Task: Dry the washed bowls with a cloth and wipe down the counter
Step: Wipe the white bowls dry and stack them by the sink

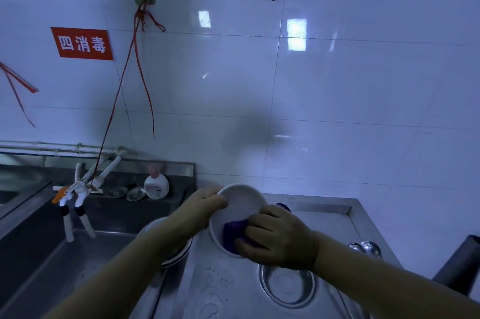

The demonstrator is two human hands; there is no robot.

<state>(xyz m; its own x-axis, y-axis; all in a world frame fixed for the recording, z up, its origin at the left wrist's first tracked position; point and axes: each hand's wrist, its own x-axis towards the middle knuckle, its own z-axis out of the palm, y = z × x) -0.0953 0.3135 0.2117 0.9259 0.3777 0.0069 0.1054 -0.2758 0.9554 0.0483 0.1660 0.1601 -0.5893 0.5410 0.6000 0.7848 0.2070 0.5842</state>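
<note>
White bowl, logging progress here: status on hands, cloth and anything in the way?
Left hand grips white bowl rim. Right hand presses purple cloth inside it. Metal bowl on counter below; nothing blocking.

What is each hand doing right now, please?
Left hand: grips the rim of the white bowl.
Right hand: presses the purple cloth inside that bowl, fingers curled on it.

Dim, bluish light throughout. Bright window glare patches shine on the glossy wall tiles [297,34]. Straight lines bow toward the edges, and everything looks slightly soft.
</note>
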